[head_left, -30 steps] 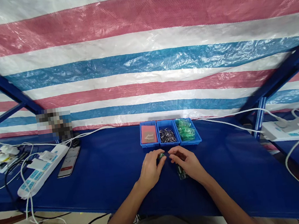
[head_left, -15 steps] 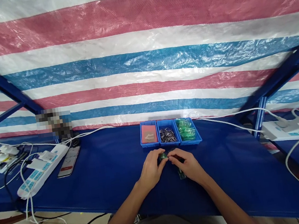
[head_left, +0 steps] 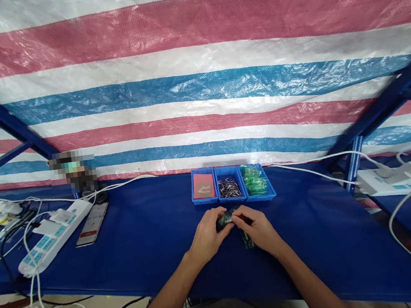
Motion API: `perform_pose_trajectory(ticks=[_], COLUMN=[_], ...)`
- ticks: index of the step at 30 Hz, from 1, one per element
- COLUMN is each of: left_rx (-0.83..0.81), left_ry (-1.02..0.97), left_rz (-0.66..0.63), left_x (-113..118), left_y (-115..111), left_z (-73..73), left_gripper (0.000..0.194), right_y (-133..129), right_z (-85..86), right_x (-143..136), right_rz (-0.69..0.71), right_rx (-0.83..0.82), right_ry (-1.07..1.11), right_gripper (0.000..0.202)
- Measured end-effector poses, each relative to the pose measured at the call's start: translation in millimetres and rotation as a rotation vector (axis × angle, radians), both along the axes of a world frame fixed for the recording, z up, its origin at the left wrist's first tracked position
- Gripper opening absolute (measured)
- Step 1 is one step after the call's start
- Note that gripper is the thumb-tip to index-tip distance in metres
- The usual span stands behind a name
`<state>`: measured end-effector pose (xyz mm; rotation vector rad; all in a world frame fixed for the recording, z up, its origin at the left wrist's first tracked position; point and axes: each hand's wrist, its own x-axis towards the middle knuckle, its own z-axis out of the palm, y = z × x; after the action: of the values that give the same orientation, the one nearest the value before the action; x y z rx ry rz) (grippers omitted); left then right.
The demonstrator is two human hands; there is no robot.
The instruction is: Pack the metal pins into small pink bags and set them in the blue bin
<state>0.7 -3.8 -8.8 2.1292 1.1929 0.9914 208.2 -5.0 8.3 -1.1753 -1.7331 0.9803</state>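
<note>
Between thumb and fingers my left hand [head_left: 209, 234] holds a small green circuit board [head_left: 224, 219]. My right hand [head_left: 256, 227] is pinched at the board's right edge; whatever is between its fingertips is too small to make out. Another green board [head_left: 248, 241] lies on the blue table under the right hand, partly hidden by it. Just beyond the hands stand three joined blue bins: the left bin [head_left: 206, 201] has a pink piece with small white parts, the middle bin [head_left: 231, 199] has metal pins, the right bin [head_left: 262, 197] has green pieces in clear plastic.
A phone [head_left: 92, 224] and a white power strip [head_left: 53, 239] with plugs and cables lie at left. Another power strip [head_left: 376, 184] is at right. White cables run along the table's back edge, below a striped sheet [head_left: 197, 89].
The view has shifted slightly. More of the board shows between my hands, which stay in nearly the same place.
</note>
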Motion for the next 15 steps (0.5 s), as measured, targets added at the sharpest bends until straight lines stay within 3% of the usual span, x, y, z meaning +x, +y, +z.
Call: perform_pose_trajectory(ticks=[15], left_rx=[0.087], left_ry=[0.044], left_rz=[0.032], left_x=[1.7], left_y=[-1.8], left_z=[8.3], left_gripper=[0.031], right_y=[0.1], right_z=[-4.3], right_x=[-1.4], right_rz=[-0.029], right_rx=[-0.026], right_ry=[0.000], right_gripper=[0.036])
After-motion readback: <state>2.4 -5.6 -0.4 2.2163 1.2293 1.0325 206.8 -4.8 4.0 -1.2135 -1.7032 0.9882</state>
